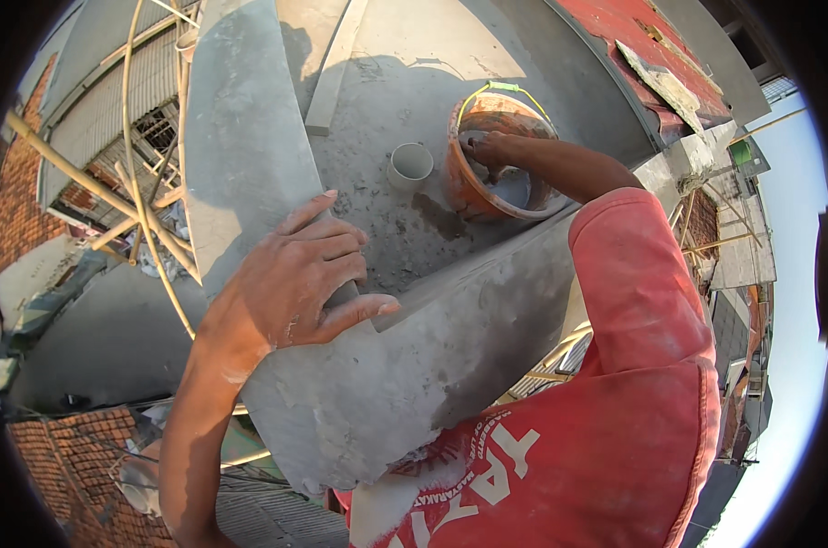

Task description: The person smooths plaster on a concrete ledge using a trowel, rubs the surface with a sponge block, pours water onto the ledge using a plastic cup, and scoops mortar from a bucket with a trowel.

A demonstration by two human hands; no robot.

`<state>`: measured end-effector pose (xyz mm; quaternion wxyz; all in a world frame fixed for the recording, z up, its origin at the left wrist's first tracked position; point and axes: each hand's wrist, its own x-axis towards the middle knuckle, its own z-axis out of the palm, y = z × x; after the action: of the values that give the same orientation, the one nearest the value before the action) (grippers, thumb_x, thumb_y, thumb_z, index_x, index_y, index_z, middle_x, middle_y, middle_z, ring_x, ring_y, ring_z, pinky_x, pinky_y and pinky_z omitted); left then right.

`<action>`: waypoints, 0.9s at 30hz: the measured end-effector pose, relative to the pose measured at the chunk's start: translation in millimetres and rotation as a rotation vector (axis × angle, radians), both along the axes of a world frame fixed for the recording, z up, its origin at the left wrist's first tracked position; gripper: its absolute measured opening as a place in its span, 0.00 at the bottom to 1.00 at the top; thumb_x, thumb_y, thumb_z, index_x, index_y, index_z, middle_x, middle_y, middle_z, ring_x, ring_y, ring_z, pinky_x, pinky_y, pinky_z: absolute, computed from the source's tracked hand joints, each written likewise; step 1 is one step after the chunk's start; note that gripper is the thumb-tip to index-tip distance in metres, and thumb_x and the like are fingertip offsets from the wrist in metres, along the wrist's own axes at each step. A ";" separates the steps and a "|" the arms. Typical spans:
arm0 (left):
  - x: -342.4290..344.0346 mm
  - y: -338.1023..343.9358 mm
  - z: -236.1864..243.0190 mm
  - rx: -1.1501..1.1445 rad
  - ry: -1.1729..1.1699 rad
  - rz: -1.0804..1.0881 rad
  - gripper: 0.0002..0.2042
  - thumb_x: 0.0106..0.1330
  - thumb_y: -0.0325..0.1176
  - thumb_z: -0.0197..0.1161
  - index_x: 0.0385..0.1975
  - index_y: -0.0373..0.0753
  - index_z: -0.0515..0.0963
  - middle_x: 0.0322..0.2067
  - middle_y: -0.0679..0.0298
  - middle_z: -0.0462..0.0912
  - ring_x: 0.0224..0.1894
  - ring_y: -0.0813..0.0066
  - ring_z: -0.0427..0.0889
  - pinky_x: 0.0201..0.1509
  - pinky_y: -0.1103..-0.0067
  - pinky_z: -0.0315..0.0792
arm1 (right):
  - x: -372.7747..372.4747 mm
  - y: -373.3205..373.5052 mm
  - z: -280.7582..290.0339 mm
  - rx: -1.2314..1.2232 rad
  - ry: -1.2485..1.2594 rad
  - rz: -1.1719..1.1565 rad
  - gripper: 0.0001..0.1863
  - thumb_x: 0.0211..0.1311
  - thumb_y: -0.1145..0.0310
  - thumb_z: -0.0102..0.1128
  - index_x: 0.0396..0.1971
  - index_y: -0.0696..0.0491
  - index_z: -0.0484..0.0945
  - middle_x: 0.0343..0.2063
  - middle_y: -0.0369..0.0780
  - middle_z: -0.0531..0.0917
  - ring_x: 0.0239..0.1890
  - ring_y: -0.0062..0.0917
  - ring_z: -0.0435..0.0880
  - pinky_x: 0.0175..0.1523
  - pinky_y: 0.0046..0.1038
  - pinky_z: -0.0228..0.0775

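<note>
My left hand [291,279] lies over the inner corner of a grey cement-coated parapet wall [341,402]. Its fingers are stretched and apart, with the thumb pointing right along the top. On the right, my right hand [492,153] reaches down inside an orange bucket [473,187], its fingers curled in shadow near the far left inner wall. What those fingers hold, if anything, I cannot make out. Pale grey watery slurry [513,187] shows in the bucket. A yellow handle with a green grip [503,86] rests at its far rim. Left of the bucket stands an open round pipe end or cup [409,166].
A long grey bar [336,73] lies on the floor beyond the parapet's left arm [245,119]. Bamboo scaffold poles [140,205] stand outside on the left. Tiled roofs [76,466] lie far below. A red metal sheet [633,55] borders the floor at the far right.
</note>
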<state>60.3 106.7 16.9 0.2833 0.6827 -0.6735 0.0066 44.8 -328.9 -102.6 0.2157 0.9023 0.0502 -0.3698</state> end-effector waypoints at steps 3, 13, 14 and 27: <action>-4.4 4.6 4.9 0.046 0.042 0.045 0.21 0.55 0.51 0.64 0.18 0.36 0.77 0.28 0.58 0.82 0.44 0.66 0.79 0.65 0.62 0.59 | 5.1 -4.1 -8.0 -0.099 0.181 0.220 0.64 0.26 0.56 0.79 0.66 0.44 0.44 0.59 0.53 0.63 0.54 0.44 0.73 0.55 0.37 0.68; -6.9 -3.3 20.5 0.166 0.059 0.096 0.20 0.46 0.51 0.69 0.16 0.38 0.76 0.23 0.64 0.80 0.42 0.70 0.80 0.64 0.62 0.61 | -7.5 -10.4 -29.2 0.018 0.364 0.080 0.34 0.49 0.70 0.57 0.60 0.50 0.60 0.55 0.49 0.69 0.56 0.41 0.71 0.59 0.43 0.60; -5.7 -5.9 18.3 0.159 0.069 0.082 0.20 0.46 0.51 0.69 0.16 0.38 0.76 0.23 0.64 0.80 0.42 0.70 0.80 0.64 0.62 0.61 | -3.5 -12.3 -37.1 0.040 0.205 -0.132 0.29 0.50 0.70 0.55 0.56 0.52 0.65 0.52 0.49 0.73 0.55 0.40 0.72 0.58 0.41 0.62; -12.4 12.5 13.4 0.096 0.154 0.142 0.19 0.47 0.49 0.68 0.16 0.38 0.75 0.25 0.67 0.80 0.43 0.72 0.80 0.66 0.63 0.59 | 25.1 -6.2 -91.4 0.060 -0.114 -0.187 0.16 0.50 0.73 0.52 0.42 0.54 0.75 0.42 0.48 0.79 0.50 0.40 0.76 0.52 0.36 0.66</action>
<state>47.9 119.2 30.4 0.3000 0.7400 -0.5992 -0.0583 69.9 -335.2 -193.9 0.1556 0.9287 -0.0358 -0.3347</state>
